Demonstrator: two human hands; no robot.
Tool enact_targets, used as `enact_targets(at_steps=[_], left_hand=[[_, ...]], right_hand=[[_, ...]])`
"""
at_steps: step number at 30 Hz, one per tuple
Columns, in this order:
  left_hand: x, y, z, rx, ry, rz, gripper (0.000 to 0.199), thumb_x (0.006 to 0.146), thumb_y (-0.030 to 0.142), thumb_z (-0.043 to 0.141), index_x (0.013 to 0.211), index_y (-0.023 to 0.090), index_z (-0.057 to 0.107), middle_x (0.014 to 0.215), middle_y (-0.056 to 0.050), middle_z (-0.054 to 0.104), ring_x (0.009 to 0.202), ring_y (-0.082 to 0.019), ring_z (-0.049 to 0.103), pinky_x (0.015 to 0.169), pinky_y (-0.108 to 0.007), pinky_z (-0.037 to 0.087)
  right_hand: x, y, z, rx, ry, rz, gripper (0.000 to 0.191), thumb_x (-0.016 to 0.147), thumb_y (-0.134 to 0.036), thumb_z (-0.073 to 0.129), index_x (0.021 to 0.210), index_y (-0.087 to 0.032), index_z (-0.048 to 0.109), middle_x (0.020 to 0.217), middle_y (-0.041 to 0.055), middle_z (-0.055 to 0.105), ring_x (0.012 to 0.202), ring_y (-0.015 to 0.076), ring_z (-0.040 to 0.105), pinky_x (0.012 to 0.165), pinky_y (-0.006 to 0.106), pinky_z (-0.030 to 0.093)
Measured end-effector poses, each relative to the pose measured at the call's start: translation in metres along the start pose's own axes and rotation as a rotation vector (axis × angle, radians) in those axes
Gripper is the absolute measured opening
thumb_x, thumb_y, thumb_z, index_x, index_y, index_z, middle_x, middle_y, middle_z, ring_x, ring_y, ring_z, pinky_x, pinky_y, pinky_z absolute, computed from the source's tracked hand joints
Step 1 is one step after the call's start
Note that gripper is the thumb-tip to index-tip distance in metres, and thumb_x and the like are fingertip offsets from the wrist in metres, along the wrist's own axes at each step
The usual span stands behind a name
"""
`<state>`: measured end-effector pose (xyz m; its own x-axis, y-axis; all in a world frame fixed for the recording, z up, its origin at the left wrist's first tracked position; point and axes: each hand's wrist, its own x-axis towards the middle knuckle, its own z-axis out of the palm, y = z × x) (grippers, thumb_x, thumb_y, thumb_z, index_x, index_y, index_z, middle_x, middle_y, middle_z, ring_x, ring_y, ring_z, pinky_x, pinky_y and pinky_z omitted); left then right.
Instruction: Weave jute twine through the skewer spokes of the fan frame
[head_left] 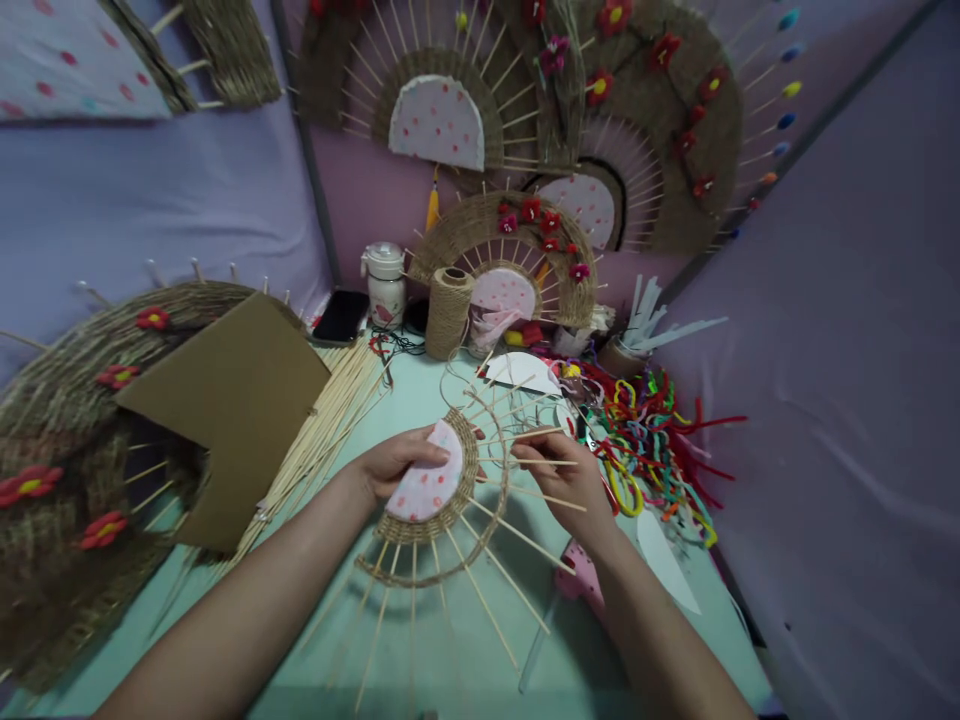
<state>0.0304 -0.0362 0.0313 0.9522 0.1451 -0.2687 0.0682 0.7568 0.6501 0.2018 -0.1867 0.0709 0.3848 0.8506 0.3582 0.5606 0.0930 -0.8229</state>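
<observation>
A half-round fan piece (429, 478) with a white, red-spotted centre, a woven twine band and thin sticks fanning outward is held above the table. My left hand (405, 460) grips its centre, the thumb lying on the spotted cloth and the other fingers partly hidden behind. On the right side, my right hand (559, 475) has its fingers closed around the outer sticks, near a loose outer ring of twine (491, 525) that runs across them. Part of that twine is too thin to follow near the fingers.
Wooden sticks (322, 440) and brown cardboard (232, 410) lie left. Behind stand a twine spool (448, 312) and lidded jar (385, 285). Colourful pipe cleaners (660, 440) lie right, a pink glue gun (581, 575) below my right hand. Finished fans (517, 235) stand at the back.
</observation>
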Motion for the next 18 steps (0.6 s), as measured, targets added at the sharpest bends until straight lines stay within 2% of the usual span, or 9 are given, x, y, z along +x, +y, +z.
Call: enact_targets(at_steps=[2, 6, 8, 11, 13, 15, 18], left_hand=[[0.002, -0.007, -0.004, -0.029, 0.014, -0.022, 0.038, 0.059, 0.015, 0.075, 0.093, 0.009, 0.061, 0.078, -0.014, 0.072, 0.063, -0.021, 0.069, 0.057, -0.028, 0.055], [0.003, -0.015, -0.011, -0.114, -0.015, -0.044, 0.043, 0.064, 0.014, 0.071, 0.105, 0.011, 0.059, 0.082, -0.014, 0.073, 0.069, -0.023, 0.07, 0.06, -0.031, 0.056], [0.003, -0.017, -0.014, -0.138, -0.001, -0.05, 0.038, 0.065, 0.012, 0.071, 0.101, 0.011, 0.06, 0.078, -0.013, 0.073, 0.065, -0.021, 0.07, 0.059, -0.029, 0.056], [0.002, -0.017, -0.019, -0.103, 0.083, -0.071, 0.028, 0.063, 0.012, 0.072, 0.089, 0.009, 0.061, 0.073, -0.012, 0.072, 0.058, -0.02, 0.068, 0.053, -0.027, 0.055], [0.001, -0.016, -0.021, -0.067, 0.148, -0.085, 0.026, 0.062, 0.012, 0.074, 0.084, 0.009, 0.061, 0.069, -0.01, 0.071, 0.055, -0.019, 0.067, 0.051, -0.025, 0.054], [0.0, -0.014, -0.021, -0.041, 0.179, -0.095, 0.025, 0.06, 0.012, 0.075, 0.081, 0.009, 0.061, 0.066, -0.009, 0.07, 0.054, -0.018, 0.067, 0.05, -0.023, 0.053], [-0.002, -0.012, -0.018, -0.017, 0.142, -0.105, 0.028, 0.061, 0.014, 0.076, 0.083, 0.011, 0.06, 0.069, -0.008, 0.071, 0.057, -0.018, 0.068, 0.051, -0.023, 0.053]], right_hand=[[0.001, 0.003, -0.002, -0.115, 0.01, -0.078, 0.014, 0.082, -0.03, 0.062, 0.073, -0.019, 0.064, 0.07, 0.0031, 0.065, 0.063, 0.0143, 0.058, 0.06, 0.026, 0.044], [0.0, 0.011, -0.003, -0.321, 0.088, -0.179, 0.022, 0.079, -0.036, 0.065, 0.066, -0.019, 0.059, 0.059, 0.0, 0.058, 0.053, 0.012, 0.051, 0.054, 0.024, 0.039], [0.0, 0.015, -0.004, -0.407, 0.129, -0.239, 0.026, 0.078, -0.038, 0.067, 0.064, -0.019, 0.057, 0.056, -0.0007, 0.055, 0.051, 0.0119, 0.049, 0.053, 0.024, 0.037], [0.0, 0.018, -0.008, -0.54, 0.155, -0.324, 0.028, 0.077, -0.04, 0.067, 0.063, -0.019, 0.054, 0.054, -0.001, 0.053, 0.051, 0.0125, 0.048, 0.053, 0.025, 0.036], [0.001, 0.017, -0.014, -0.607, 0.11, -0.366, 0.027, 0.079, -0.038, 0.065, 0.064, -0.019, 0.053, 0.055, -0.0004, 0.052, 0.053, 0.0136, 0.049, 0.055, 0.026, 0.036], [0.002, 0.015, -0.021, -0.624, 0.004, -0.385, 0.022, 0.083, -0.034, 0.061, 0.07, -0.019, 0.055, 0.061, 0.0019, 0.056, 0.06, 0.0153, 0.051, 0.059, 0.027, 0.038], [0.006, 0.013, -0.034, -0.568, -0.148, -0.347, 0.012, 0.089, -0.027, 0.053, 0.084, -0.018, 0.059, 0.075, 0.0058, 0.06, 0.073, 0.0175, 0.054, 0.067, 0.028, 0.042]])
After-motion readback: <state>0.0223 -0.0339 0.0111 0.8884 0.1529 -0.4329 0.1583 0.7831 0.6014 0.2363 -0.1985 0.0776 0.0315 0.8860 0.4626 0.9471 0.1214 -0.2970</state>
